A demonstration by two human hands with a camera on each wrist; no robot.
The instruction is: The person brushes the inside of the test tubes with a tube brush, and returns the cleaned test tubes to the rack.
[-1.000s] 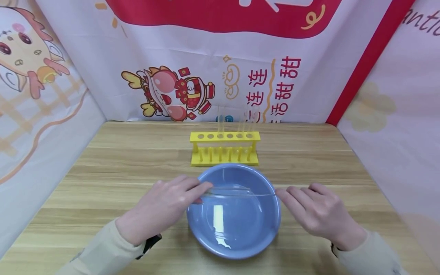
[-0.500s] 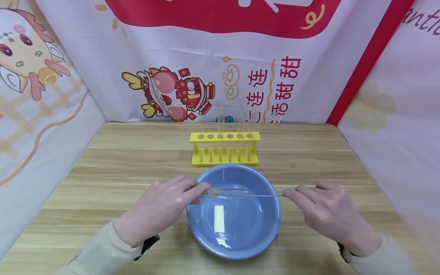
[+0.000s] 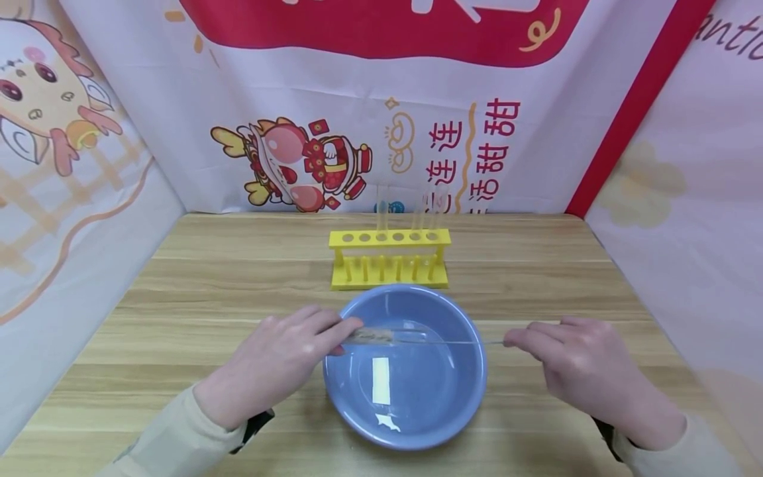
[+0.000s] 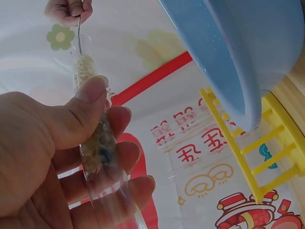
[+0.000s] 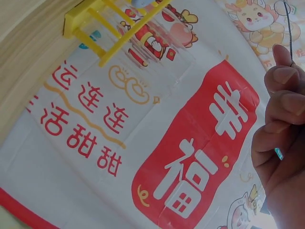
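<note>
Crosswise over the blue basin (image 3: 426,401), the clear tube (image 4: 107,188) runs from my left grip (image 3: 286,354), curled round it, its mouth facing my right grip (image 3: 581,358), which pinches the brush wire (image 3: 450,342) on nearly the same line. Bristles (image 4: 86,69) sit inside the tube. Its other end is hidden by my left grip in the head view and cut off in the left wrist view.

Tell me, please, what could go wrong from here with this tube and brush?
The clear tube could slip from the left hand and fall into the blue basin beneath. The right hand pinches the brush's thin wire, so a sharp tug might jerk the bristles out suddenly.
</note>
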